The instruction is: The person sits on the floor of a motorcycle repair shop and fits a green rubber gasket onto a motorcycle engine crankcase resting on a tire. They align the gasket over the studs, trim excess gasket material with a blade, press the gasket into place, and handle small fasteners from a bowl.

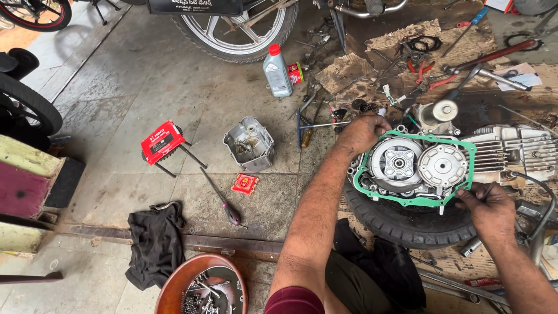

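Pinching green gasket point(414, 200) against engine case point(511, 152), left hand point(361, 132), right hand point(490, 204) grips closed.

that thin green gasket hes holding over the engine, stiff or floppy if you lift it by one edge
Probably floppy: the green gasket is a thin, narrow outline with an open middle, and both the left hand and the right hand support it. Likely very light, and its slender strips could tear or crease if tugged.

Motorcycle wheel point(235, 29) cut off above.
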